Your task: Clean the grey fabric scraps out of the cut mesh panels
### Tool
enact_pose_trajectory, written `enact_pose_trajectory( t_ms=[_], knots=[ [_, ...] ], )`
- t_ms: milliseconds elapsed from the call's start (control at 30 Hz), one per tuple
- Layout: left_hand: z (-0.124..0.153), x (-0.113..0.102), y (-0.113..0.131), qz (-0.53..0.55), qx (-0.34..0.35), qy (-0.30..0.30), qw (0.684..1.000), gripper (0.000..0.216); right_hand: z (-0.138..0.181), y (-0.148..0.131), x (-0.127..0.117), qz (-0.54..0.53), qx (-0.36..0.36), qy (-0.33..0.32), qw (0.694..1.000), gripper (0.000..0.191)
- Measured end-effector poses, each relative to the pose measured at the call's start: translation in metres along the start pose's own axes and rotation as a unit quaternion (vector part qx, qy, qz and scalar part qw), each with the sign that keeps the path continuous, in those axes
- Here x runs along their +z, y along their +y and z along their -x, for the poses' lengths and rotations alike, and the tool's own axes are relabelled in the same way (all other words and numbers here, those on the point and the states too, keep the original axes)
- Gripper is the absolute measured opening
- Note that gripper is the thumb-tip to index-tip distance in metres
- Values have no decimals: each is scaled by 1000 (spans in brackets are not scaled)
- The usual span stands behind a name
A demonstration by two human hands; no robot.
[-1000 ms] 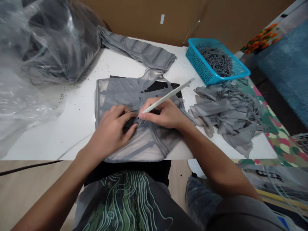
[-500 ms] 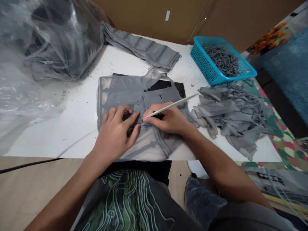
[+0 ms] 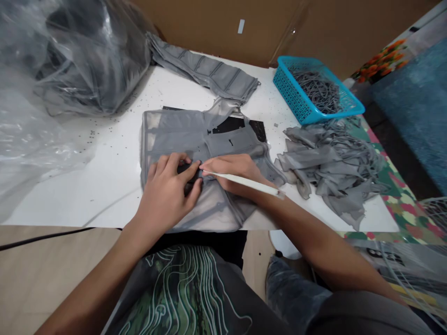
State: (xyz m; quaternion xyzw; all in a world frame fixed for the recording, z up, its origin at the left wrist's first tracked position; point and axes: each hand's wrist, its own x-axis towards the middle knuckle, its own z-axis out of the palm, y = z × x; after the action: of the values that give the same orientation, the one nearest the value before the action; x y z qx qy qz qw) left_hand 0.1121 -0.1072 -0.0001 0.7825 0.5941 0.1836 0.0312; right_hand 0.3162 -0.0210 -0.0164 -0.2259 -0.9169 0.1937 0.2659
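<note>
A sheer grey garment piece [image 3: 174,132] lies spread on the white tabletop, with darker seam bands across it. Beneath it a flat black board [image 3: 259,130] shows through the neck gap and at the edge. My left hand [image 3: 162,193] rests on the cloth, fingers spread, beside a dark patch partly hidden by the thumb and fingers. Pinched in my right hand [image 3: 233,170] is a slim white pointed tool [image 3: 249,181], its exact kind unclear. The tip touches or nearly touches the cloth by my left fingertips, and its back end slants toward my right wrist.
A blue plastic basket [image 3: 303,100] of grey cords stands at the back right. Grey fabric scraps [image 3: 324,163] are heaped in front of it. Folded grey pieces [image 3: 213,70] lie at the back, and a large clear plastic bag [image 3: 94,60] fills the left. Tiny dark specks dot the tabletop.
The white tool has swung from pointing up and right to slanting down toward my right wrist. My right hand has shifted slightly left, closer to my left fingers. The left hand stays put.
</note>
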Motion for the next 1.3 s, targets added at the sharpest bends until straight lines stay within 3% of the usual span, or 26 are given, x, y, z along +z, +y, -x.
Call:
enact_pose_trajectory(
  t_ms=[100, 200, 300, 400, 1300],
  knots=[
    [0, 0, 1, 1, 0, -1, 1000, 43, -2, -2, 2, 10, 20, 42, 999, 18],
    [1, 1, 1, 9, 3, 3, 1000, 44, -6, -4, -1, -54, 59, 59, 995, 16],
    [1, 2, 0, 27, 0, 15, 1000, 42, -9, -4, -8, -170, 74, 49, 981, 13],
    [2, 3, -1, 38, -3, 22, 999, 42, -8, -2, -14, -213, 76, 25, 974, 12],
    [3, 4, -1, 19, 7, 29, 999, 41, -3, 3, -12, -100, 32, -17, 994, 10]
  ],
)
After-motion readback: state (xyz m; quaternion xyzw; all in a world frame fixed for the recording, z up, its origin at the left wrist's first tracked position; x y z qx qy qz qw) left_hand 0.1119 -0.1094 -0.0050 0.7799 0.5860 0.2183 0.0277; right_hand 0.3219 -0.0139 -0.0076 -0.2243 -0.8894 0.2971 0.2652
